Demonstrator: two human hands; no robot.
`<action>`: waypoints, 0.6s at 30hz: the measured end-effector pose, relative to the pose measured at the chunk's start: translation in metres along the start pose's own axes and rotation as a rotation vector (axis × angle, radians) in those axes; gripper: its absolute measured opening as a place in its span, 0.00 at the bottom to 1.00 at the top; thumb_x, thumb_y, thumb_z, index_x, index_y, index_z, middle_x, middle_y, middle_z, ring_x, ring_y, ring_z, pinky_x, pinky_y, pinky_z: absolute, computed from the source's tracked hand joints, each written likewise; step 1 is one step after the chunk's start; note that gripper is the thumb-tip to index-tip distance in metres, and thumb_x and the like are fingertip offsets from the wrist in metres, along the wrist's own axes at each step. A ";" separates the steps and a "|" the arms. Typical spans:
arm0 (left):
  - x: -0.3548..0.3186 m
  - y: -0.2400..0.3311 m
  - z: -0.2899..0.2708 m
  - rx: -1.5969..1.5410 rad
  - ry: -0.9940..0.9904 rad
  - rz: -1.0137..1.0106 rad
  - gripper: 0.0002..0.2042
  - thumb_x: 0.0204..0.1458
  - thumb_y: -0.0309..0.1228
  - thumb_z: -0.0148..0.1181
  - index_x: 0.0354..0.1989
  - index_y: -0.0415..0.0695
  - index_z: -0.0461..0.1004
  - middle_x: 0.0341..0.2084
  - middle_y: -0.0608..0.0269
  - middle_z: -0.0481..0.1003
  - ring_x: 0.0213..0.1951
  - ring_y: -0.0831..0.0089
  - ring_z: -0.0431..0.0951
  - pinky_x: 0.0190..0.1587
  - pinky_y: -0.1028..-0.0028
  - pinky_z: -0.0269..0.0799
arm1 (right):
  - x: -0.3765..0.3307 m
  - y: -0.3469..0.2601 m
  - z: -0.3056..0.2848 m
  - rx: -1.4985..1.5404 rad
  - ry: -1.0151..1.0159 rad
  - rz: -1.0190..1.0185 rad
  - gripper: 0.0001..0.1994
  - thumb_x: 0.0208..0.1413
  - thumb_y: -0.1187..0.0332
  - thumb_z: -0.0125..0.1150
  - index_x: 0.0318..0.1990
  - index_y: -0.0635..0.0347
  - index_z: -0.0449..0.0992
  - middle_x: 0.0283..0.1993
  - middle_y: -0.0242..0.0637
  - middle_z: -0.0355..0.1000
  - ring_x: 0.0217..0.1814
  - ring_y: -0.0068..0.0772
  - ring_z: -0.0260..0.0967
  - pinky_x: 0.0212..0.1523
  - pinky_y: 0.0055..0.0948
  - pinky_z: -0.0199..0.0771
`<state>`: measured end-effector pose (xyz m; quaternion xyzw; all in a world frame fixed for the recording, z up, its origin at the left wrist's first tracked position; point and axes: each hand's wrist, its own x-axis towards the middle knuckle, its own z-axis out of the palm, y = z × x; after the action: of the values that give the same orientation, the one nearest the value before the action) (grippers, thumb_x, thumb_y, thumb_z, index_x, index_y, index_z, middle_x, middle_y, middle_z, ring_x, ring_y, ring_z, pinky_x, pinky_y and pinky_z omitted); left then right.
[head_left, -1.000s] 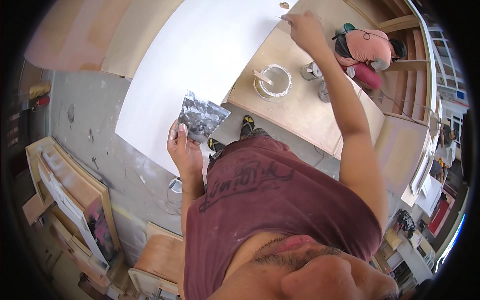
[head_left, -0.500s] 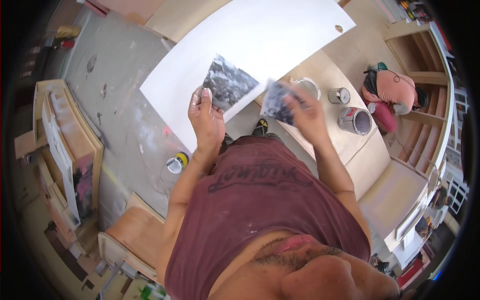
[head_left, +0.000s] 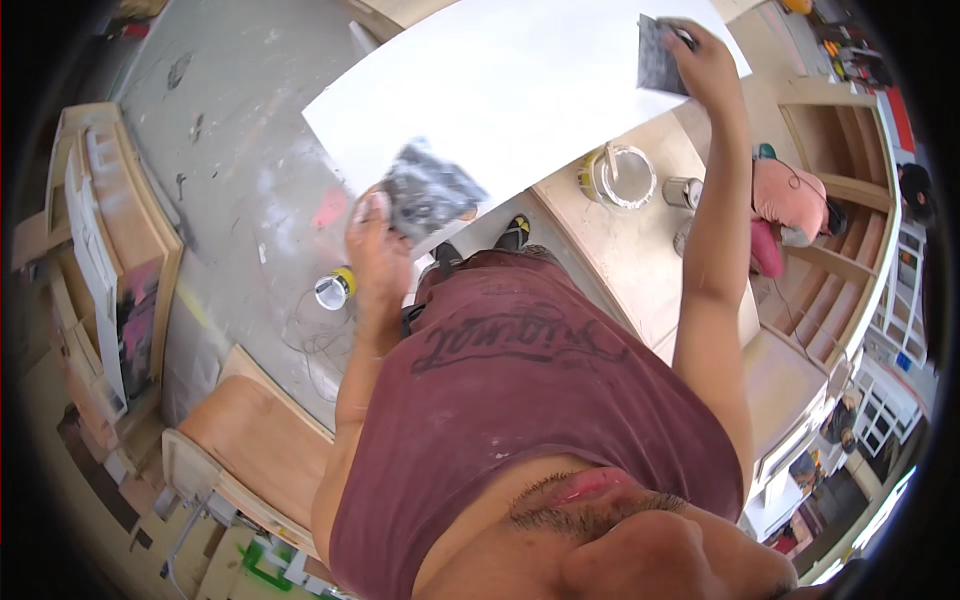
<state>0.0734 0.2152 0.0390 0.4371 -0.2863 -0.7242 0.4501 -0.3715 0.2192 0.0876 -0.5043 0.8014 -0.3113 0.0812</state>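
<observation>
My left hand (head_left: 376, 240) grips a dark square putty blade (head_left: 432, 188) smeared with white and grey, held near the close edge of a large white board (head_left: 500, 90). The motion blurs it a little. At the board's far right end, my right hand (head_left: 708, 66) is closed on a second dark flat putty spreader (head_left: 657, 58). Its blade lies against or just over the white surface; I cannot tell if it touches.
To the right, a wooden panel (head_left: 640, 270) bears an open bucket (head_left: 630, 178) with white-smeared rim and a small tin (head_left: 683, 192). A person (head_left: 790, 205) crouches by wooden shelving (head_left: 850, 185). A yellow-labelled can (head_left: 335, 288) stands on the floor at left.
My right hand has swung up and away with its spreader, from beside the other blade to the board's far right. My left hand has shifted slightly left and nearer with its blade.
</observation>
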 end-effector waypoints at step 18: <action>0.003 0.037 -0.109 -0.270 0.150 0.021 0.13 0.63 0.33 0.46 0.50 0.39 0.69 0.45 0.60 0.75 0.44 0.73 0.76 0.46 0.74 0.74 | -0.017 -0.119 0.128 -0.388 -0.064 -0.120 0.12 0.46 0.71 0.52 0.38 0.56 0.80 0.37 0.46 0.77 0.41 0.49 0.77 0.42 0.46 0.76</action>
<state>0.1846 0.1937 0.0183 0.4224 -0.1567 -0.7165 0.5325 -0.2163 0.1447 0.0525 -0.5671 0.8117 -0.1393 -0.0110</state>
